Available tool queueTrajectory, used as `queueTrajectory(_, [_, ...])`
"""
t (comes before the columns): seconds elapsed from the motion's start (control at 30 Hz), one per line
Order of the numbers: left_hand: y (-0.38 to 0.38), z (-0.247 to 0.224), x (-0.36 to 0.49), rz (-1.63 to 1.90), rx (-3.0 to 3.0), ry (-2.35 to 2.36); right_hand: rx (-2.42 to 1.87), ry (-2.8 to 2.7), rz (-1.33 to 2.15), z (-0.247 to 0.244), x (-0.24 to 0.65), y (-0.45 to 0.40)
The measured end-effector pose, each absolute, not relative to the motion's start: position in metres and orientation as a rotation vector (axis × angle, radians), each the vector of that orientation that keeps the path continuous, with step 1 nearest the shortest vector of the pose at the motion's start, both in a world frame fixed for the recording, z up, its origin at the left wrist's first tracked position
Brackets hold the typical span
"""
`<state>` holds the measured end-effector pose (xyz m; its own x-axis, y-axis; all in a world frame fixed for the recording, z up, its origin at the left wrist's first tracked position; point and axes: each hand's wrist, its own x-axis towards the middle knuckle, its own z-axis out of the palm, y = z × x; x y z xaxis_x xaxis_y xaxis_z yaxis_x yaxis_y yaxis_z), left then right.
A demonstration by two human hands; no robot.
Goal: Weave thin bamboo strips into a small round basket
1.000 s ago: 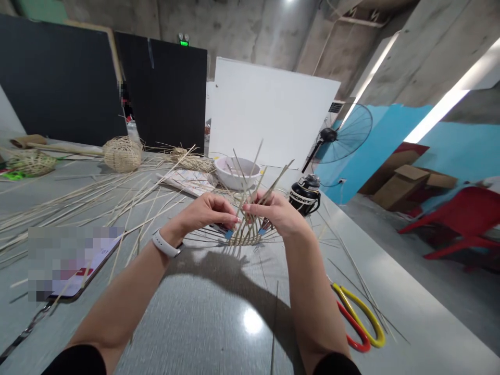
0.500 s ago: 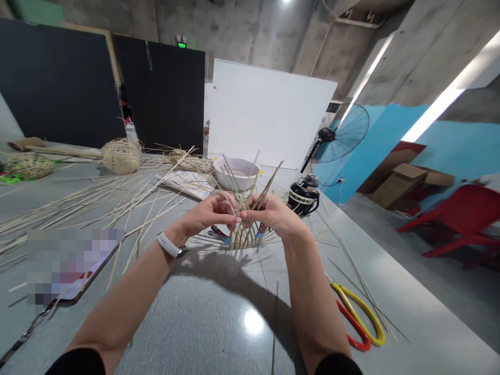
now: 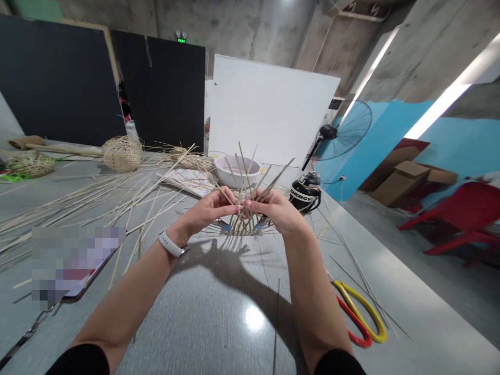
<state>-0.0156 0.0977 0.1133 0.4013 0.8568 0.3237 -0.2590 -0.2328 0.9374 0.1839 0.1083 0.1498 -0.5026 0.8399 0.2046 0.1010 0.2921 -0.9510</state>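
In the middle of the head view is a small, partly woven bamboo basket (image 3: 242, 227), its loose strips fanning upward and outward. My left hand (image 3: 216, 204), with a pale watch on the wrist, pinches strips at its left side. Opposite it, my right hand (image 3: 272, 207) pinches strips with thumb and forefinger, the fingertips of both hands nearly meeting. Blue-tipped clips (image 3: 226, 227) sit low on the basket at both sides. The fingers partly hide the crossing of the strips.
Long bamboo strips (image 3: 97, 200) spread over the left of the grey table, near a blurred phone (image 3: 78, 284). Scissors with red and yellow handles (image 3: 363, 315) lie right. Behind stand a white basin (image 3: 236, 179), a black bottle (image 3: 304, 194) and a woven bamboo ball (image 3: 122, 154).
The strips above my hands have shifted, with one now standing taller and others leaning further right. The basket has tilted or risen slightly. Both hands stay pinched on the strips.
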Motion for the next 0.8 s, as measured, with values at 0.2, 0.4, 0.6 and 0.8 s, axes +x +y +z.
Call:
queueTrajectory(0.2, [0.0984,0.1133,-0.0171,1.122,1.514,0.565,-0.885,-1.808,1.274,0.1493,0.1833,0.1088])
queueTrajectory(0.4, [0.0984,0.1123,-0.0147,1.130,1.523,0.611,-0.861,-1.764,1.247,0.1503,0.1798,0.1082])
queueTrajectory(0.6, [0.0985,0.1143,-0.0142,1.168,1.464,0.683,-0.902,-1.718,1.187,0.1514,0.1795,0.1083])
queueTrajectory(0.8, [0.0995,0.1137,-0.0153,1.163,1.416,0.682,-0.852,-1.741,1.185,0.1511,0.1808,0.1093])
